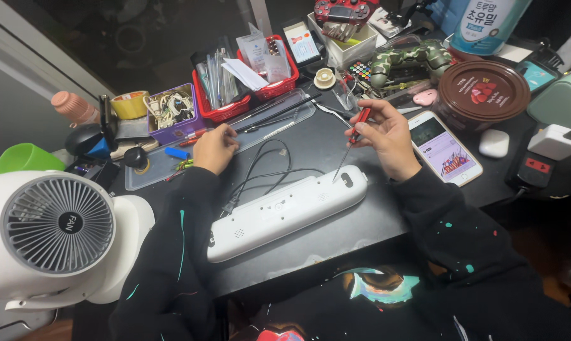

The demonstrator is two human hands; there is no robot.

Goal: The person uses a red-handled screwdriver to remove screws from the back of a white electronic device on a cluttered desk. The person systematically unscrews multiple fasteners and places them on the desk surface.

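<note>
Gripping a screwdriver (355, 136), the right hand (386, 136) — left hand (215, 148) fisted.

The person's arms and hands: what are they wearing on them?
Both arms are in long black sleeves, loose and dotted with small teal paint-like flecks and streaks. The left sleeve shows a thin teal line; the right sleeve has scattered teal dots. The left hand and right hand are bare: no gloves visible.

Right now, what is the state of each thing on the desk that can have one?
Right hand: grip shut on red screwdriver, tip at white power strip.
White power strip: lying back side up.
Left hand: closed, resting on the desk.
Phone: screen lit.
Brown tub: lid on.
Fan: blades hidden.
</note>
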